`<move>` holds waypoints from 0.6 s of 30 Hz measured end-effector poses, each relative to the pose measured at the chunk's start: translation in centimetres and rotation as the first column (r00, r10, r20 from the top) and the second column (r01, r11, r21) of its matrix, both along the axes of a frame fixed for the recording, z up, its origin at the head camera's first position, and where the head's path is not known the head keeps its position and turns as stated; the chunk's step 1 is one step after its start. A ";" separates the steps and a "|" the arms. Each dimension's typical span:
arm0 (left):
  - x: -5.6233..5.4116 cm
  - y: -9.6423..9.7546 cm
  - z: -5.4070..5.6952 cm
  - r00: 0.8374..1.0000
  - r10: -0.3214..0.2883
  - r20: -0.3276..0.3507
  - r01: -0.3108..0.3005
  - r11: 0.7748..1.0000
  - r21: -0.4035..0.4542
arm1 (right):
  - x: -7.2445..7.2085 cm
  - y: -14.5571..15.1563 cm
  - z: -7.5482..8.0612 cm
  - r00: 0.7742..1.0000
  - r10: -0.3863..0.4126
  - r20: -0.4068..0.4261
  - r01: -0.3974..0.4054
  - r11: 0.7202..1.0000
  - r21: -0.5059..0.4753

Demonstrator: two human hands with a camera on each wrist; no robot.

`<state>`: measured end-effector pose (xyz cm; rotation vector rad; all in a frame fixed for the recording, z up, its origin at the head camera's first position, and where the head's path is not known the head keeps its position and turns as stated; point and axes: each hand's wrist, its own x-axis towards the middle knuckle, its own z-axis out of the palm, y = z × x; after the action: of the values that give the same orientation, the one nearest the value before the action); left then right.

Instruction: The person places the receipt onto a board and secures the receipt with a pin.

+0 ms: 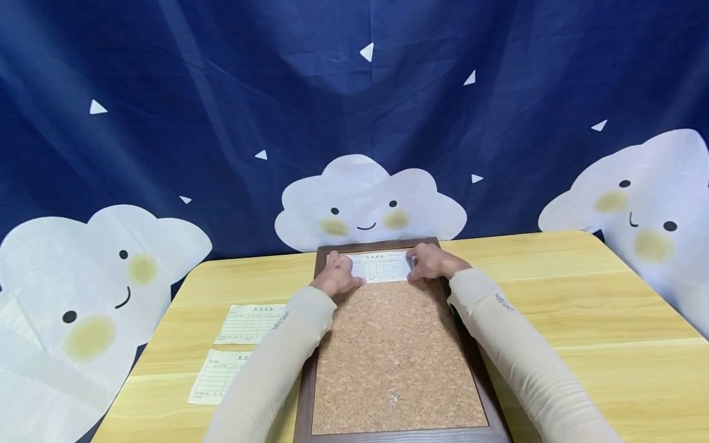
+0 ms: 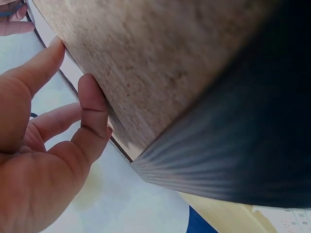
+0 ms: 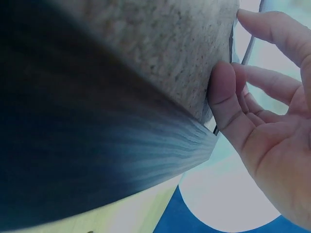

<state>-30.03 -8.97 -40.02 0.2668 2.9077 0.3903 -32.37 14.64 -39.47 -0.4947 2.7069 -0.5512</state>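
A printed paper form (image 1: 380,266) with a ruled table lies across the top of a brown-framed cork board (image 1: 396,357). At its left end my left hand (image 1: 338,275) holds the sheet, thumb near the lower edge and fingers toward the upper edge. My right hand (image 1: 431,261) holds the other end, and the paper bulges slightly there. In the left wrist view, the left hand (image 2: 53,126) has bent fingers at the board's top corner. The right wrist view shows the right hand (image 3: 272,102) with thumb and fingers bent at the opposite corner.
Two more printed forms lie left of the board, an upper one (image 1: 249,324) and a lower one (image 1: 218,376), partly behind the left sleeve (image 1: 277,369). The wooden table (image 1: 581,295) meets a dark blue cloud-patterned curtain (image 1: 354,111). A pale scuff (image 1: 393,400) marks the lower cork.
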 end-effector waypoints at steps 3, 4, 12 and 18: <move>0.0 0.1 0.0 1.000 0.014 0.007 -0.014 1.000 0.007 | -0.1 0.0 0.1 1.000 0.000 0.001 0.000 1.000 0.012; 0.0 0.1 0.0 1.000 0.014 0.003 -0.014 1.000 0.004 | -0.1 0.0 0.1 1.000 -0.003 0.000 0.003 1.000 0.014; 0.0 0.0 -0.2 0.999 0.032 -0.011 -0.032 0.999 0.019 | 0.1 0.0 0.1 0.989 -0.103 0.107 0.120 0.980 -0.159; 0.1 0.1 -0.1 0.999 0.049 -0.004 -0.049 0.998 0.030 | 0.3 0.1 0.0 0.957 -0.170 0.234 0.245 0.908 -0.340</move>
<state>-29.96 -8.83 -40.12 0.2010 2.9203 0.4421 -32.08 14.74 -39.51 -0.2201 2.4817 -1.1167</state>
